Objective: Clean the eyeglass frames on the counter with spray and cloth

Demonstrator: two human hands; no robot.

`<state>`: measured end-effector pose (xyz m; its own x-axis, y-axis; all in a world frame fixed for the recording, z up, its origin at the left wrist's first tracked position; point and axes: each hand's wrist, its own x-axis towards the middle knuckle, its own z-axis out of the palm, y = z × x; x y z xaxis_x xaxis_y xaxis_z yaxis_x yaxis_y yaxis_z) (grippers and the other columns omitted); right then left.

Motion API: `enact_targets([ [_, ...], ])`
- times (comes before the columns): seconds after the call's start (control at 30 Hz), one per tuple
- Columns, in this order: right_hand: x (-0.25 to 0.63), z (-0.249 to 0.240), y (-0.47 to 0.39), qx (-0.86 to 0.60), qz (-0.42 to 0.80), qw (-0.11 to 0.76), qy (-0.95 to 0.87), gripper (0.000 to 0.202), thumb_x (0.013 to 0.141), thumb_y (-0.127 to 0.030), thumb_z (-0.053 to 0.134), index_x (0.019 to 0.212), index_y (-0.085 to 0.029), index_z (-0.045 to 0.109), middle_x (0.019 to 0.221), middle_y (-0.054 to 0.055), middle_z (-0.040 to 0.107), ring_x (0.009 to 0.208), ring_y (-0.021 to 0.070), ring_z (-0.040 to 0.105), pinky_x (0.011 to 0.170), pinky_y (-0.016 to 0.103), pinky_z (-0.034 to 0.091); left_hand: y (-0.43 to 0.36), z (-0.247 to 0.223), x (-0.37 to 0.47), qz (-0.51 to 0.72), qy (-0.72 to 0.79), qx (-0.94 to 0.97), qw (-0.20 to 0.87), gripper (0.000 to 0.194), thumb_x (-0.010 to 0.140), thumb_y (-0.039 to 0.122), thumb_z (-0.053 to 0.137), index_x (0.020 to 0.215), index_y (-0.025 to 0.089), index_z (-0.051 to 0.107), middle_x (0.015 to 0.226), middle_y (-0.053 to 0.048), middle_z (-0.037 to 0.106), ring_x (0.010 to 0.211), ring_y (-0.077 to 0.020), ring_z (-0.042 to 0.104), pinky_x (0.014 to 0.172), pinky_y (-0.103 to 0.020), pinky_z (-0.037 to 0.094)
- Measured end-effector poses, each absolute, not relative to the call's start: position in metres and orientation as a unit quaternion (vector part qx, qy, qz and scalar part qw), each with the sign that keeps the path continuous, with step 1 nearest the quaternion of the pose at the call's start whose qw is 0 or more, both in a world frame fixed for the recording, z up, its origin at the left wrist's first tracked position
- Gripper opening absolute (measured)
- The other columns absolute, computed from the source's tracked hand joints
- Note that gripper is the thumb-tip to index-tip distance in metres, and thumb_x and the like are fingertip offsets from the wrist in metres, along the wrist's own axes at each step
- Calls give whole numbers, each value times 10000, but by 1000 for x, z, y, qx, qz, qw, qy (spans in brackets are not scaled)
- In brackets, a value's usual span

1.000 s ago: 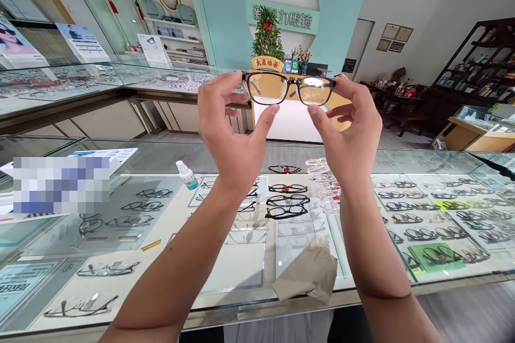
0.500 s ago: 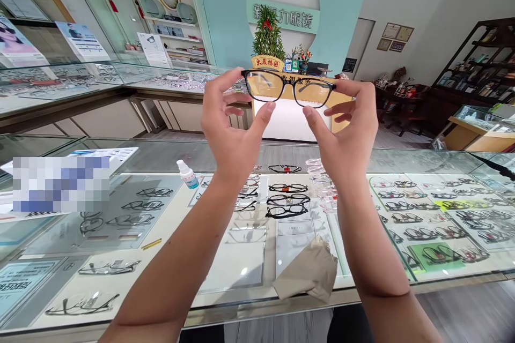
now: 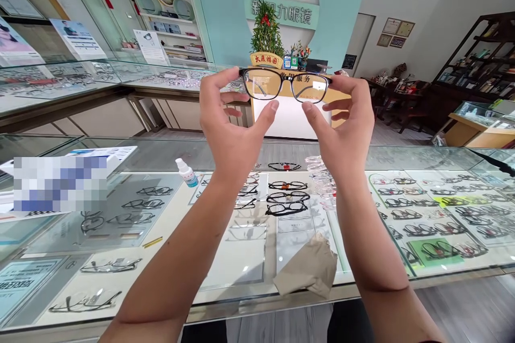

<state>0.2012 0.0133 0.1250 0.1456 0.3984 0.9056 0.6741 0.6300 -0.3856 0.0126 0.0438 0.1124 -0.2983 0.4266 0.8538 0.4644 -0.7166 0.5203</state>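
Observation:
Black-framed eyeglasses (image 3: 287, 81) are raised in front of me at about the height of the far counter, lenses facing me. My left hand (image 3: 233, 118) grips their left end between thumb and fingers, the thumb near the left lens's lower rim. At the opposite end my right hand (image 3: 346, 118) pinches the frame the same way. The folded temples show through the clear lenses. Below, on the glass display counter (image 3: 225, 311), lie a crumpled beige cloth (image 3: 308, 268) and a small white spray bottle (image 3: 186, 172) with a blue label, which stands upright.
Rows of eyeglasses (image 3: 287, 197) lie under or on the counter's glass, with more frames (image 3: 438, 230) at the right. Papers (image 3: 68, 182) rest at the left. Farther back are a cash desk (image 3: 289, 118) with a leafy plant (image 3: 266, 29) and a side showcase (image 3: 100, 112).
The eyeglasses and both hands have shifted very slightly left in view, and the lens reflections differ. Both hands keep the same grip on the frame.

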Motion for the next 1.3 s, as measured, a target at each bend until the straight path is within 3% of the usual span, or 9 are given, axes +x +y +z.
enact_targets([
  [0.23,198,125,9,-416,-111,627,-649,480,1019,-406,723,1470,-378,562,1510,110,668,1127,285,712,838,474,636,45,112,15,-709,-388,-589,2,669,875,483,914,1426,407,542,1478,-71,664,1151,-295,768,939,-482,650],
  [0.43,197,123,10,-401,-70,630,-661,456,1079,-440,645,1517,-420,518,1486,85,693,1272,280,721,883,448,638,38,111,19,-719,-402,-563,56,725,857,466,932,1464,383,543,1527,-83,635,1275,-326,729,1050,-520,623],
  [0.57,202,114,17,-367,-3,659,-657,438,1097,-540,615,1499,-372,565,1363,88,736,1247,267,738,886,420,628,36,102,15,-717,-392,-574,58,712,881,492,904,1479,357,541,1547,-102,643,1326,-350,694,1113,-564,576],
  [0.77,213,77,11,-379,190,696,-579,281,1046,-564,683,1192,-329,738,1259,50,778,1111,218,744,959,393,611,30,53,5,-682,-380,-623,49,650,928,508,867,1461,303,558,1510,-131,688,1260,-338,719,1106,-538,554],
  [1.07,212,-3,12,-429,307,650,-548,463,947,-676,747,1201,-289,770,1205,58,782,1056,218,704,930,369,590,25,-23,-6,-650,-392,-651,29,675,930,501,876,1489,277,570,1515,-159,690,1248,-347,738,1135,-562,524],
  [1.3,209,-25,17,-395,372,641,-543,385,964,-630,751,1202,-328,776,1257,41,777,1089,214,708,882,338,595,31,-46,-11,-632,-410,-657,29,598,938,477,880,1442,306,608,1469,-132,731,1358,-338,706,1150,-559,549],
])
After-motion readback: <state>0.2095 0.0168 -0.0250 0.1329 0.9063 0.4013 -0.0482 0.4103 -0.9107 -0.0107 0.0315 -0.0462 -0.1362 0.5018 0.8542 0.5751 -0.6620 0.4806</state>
